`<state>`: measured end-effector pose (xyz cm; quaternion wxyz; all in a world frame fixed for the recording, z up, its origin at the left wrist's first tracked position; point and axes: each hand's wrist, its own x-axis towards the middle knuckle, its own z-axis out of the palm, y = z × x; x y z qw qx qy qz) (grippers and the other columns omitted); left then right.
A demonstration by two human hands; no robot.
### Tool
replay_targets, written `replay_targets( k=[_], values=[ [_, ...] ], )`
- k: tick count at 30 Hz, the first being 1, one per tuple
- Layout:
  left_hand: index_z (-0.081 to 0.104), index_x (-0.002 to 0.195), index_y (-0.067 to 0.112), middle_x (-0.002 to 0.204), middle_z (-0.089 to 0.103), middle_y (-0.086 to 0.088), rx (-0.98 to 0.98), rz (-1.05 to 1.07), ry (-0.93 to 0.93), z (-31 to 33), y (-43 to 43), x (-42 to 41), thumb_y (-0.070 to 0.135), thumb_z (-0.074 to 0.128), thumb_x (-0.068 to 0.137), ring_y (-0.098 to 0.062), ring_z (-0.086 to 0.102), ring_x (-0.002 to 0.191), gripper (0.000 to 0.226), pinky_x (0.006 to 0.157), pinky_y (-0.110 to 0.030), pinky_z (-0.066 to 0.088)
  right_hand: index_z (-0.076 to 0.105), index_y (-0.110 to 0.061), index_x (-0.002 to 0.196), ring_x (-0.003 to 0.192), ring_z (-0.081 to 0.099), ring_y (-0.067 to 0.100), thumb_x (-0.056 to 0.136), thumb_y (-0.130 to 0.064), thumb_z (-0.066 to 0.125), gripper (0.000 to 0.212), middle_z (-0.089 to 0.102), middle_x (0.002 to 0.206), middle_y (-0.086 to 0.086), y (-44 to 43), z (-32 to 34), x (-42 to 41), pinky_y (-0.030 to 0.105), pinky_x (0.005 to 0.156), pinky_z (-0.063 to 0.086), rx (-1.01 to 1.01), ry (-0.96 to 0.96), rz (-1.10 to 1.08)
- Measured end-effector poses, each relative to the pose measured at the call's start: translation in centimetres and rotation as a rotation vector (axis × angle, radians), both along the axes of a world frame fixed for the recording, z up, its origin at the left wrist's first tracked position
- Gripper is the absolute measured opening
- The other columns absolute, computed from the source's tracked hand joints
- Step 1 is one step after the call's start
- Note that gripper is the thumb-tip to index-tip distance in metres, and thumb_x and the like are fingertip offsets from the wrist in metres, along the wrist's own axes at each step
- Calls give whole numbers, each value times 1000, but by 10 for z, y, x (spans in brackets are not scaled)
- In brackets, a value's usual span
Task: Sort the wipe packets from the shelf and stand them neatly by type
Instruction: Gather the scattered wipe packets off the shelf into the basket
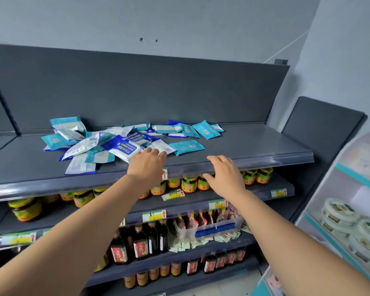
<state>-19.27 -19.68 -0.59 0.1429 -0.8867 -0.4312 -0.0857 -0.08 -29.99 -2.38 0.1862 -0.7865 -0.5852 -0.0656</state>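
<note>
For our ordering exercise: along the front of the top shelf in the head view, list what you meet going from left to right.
A white packet → left hand → teal packet → right hand.

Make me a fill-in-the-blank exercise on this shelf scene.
1. The wipe packets lie jumbled on the ___ shelf.
2. The left hand reaches the pile's largest packet, printed "___%".
3. The right hand hovers open over that shelf's ___ edge.
4. Rows of ___ stand one level below.
Missing words: top; 75; front; jars.
</note>
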Motion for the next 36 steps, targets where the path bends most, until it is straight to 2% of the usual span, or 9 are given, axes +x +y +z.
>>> replay_targets(
  k=[5,12,16,19,24,27,30,33,36],
  values=[
    [47,120,16,124,56,-4,-79,51,20,-3,62,32,28,50,93,-24,49,117,30,86,-36,43,37,-20,144,132,40,21,92,-41,58,59,43,145,1,73,2,30,35,103,41,-55,-36,54],
    [43,132,21,136,51,-2,-334,216,71,-22,143,71,70,52,80,-25,51,122,72,88,-39,46,37,-20,144,138,33,20,92,-37,58,59,36,151,-1,166,-5,66,39,109,36,-290,-68,222],
    [52,121,21,125,60,-5,-302,203,109,-21,163,86,59,52,83,-28,57,113,53,78,-33,44,33,-22,147,142,29,22,96,-27,50,54,28,156,-2,200,-15,74,40,112,32,-402,-42,325],
    [60,111,18,119,63,-8,-221,175,109,-10,172,99,46,43,91,-30,60,107,39,77,-32,44,54,-21,130,118,52,29,98,-31,48,34,53,134,3,218,-13,76,41,88,47,-323,-211,389],
    [60,89,14,98,67,-13,-160,221,-328,23,205,112,34,38,95,-34,58,85,31,64,-31,37,58,-14,108,95,61,31,100,-20,38,22,66,107,5,233,0,84,34,65,35,25,-147,305],
    [41,71,14,85,61,-13,-268,156,-607,44,230,117,21,37,93,-33,50,70,23,54,-29,34,53,-11,97,87,61,35,100,-13,38,16,66,95,9,248,8,93,33,60,27,235,-27,58],
    [35,72,18,78,54,-6,-467,126,-878,43,253,121,13,32,94,-28,57,59,23,38,-21,35,53,-10,96,87,62,34,100,-13,37,16,66,94,10,266,17,102,33,59,29,294,10,-105],
    [40,92,11,98,61,-17,-430,182,-782,17,279,124,11,35,93,-35,55,78,5,60,-32,41,53,-16,102,93,63,31,97,-10,39,16,67,101,8,282,12,105,32,61,34,93,-99,-137],
    [40,118,11,124,55,-14,-493,229,-460,-11,298,127,30,49,93,-35,52,110,33,88,-40,41,52,-20,120,112,55,30,99,-46,35,38,62,122,7,296,-5,99,36,80,42,-116,9,-53]
  ],
)
